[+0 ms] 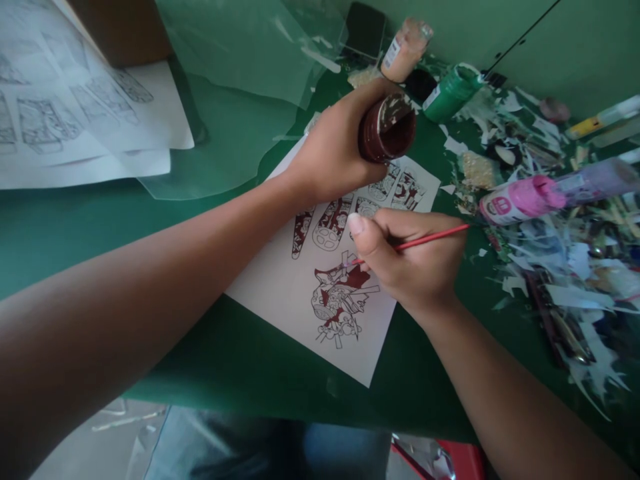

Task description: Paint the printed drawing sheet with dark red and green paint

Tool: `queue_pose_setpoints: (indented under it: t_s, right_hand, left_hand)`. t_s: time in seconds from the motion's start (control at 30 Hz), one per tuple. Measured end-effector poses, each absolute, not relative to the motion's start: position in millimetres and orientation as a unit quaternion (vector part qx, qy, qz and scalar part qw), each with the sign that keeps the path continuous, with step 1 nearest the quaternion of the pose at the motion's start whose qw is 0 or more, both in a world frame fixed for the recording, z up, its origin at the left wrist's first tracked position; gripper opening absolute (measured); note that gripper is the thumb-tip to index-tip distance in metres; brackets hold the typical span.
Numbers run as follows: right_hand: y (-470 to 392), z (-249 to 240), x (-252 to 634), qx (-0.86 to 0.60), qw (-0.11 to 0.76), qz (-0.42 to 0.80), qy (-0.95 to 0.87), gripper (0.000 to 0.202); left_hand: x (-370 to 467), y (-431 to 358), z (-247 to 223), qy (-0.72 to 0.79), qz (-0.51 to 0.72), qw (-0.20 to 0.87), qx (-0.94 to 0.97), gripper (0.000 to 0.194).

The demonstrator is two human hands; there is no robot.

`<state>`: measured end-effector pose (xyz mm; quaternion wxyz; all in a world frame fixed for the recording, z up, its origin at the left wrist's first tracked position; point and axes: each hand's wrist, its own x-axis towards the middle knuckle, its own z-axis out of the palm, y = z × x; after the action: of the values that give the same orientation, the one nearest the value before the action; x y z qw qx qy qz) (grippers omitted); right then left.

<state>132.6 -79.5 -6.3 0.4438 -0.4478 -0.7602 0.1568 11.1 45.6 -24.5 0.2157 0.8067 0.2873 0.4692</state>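
A white sheet (280, 293) printed with black line drawings lies at a slant on the green table. Parts of the drawings are filled in dark red. My right hand (410, 257) is closed around a thin red paintbrush (433, 236), whose tip meets the upper part of the lower drawing (340, 300). Over the sheet's far end, my left hand (340, 143) grips an open jar of dark red paint (387, 130), tilted with its mouth toward me. The fingers on the jar's far side are mostly hidden.
Green (453, 92), peach (406, 50) and pink (520, 200) paint jars stand or lean beyond my hands. Paper scraps (580, 280) and tools litter the right side. At left, printed sheets (90, 160) lie partly under clear plastic film (225, 133), near a brown box (120, 30).
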Motion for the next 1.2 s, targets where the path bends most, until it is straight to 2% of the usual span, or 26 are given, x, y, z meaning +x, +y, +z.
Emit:
queue_pose_setpoints:
  t_s: [0.3,0.53,0.93,1.2]
  right_hand:
    - [-78.8,-4.8,132.9,-0.444,0.48,0.233,-0.72,0.052]
    - [-79.9,-5.8,134.2,-0.435,0.478,0.282,-0.709,0.053]
    - [-79.4,-4.9,132.6,-0.447,0.445,0.221,-0.744,0.05]
    - [-79.5,-3.4,134.3,-0.448,0.443,0.196,-0.751,0.049]
  left_hand:
    - [11.9,44.5,-22.9,0.295,0.476,0.235,0.795,0.038]
    - [10.2,44.2,-21.4,0.294,0.464,0.251,0.797,0.041]
    - [11.4,44.3,-22.0,0.303,0.461,0.209,0.808,0.039]
    - [10.5,44.5,-21.1,0.292,0.456,0.208,0.815,0.046]
